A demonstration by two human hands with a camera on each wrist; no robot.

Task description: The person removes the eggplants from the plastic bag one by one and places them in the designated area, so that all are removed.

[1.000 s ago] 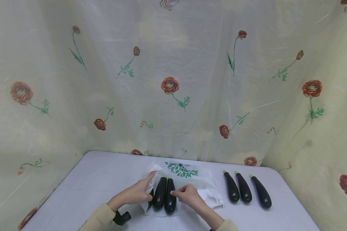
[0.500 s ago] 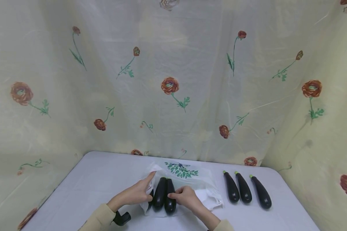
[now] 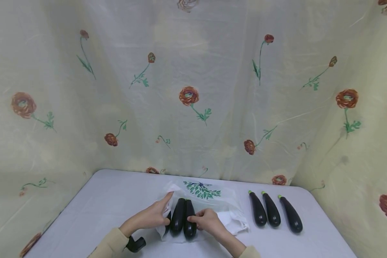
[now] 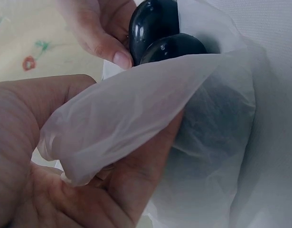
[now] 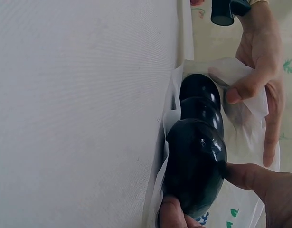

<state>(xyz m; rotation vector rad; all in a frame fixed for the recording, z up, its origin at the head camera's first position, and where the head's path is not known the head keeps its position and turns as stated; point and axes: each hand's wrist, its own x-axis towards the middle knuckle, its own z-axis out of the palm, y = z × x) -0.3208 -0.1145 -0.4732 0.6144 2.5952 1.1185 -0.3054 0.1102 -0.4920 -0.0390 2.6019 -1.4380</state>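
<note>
Fingers of my right hand (image 3: 209,219) are clamping a glossy black eggplant (image 3: 190,232), reaching farther across it than a second ago.
It's lying in the translucent white plastic bag (image 3: 224,205) my left hand (image 3: 152,215) is holding; probably I'm settling it. White worktop (image 3: 122,193) is stretching leftward; three loose black eggplants (image 3: 271,212) are bordering rightward.

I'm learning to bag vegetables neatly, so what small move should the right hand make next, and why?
I'd probably have the right hand nudge the pinched eggplant slightly toward the left hand: it lies beside the middle eggplant, exposed, while the left hand pinches the plastic bag near the leftmost eggplant.
</note>
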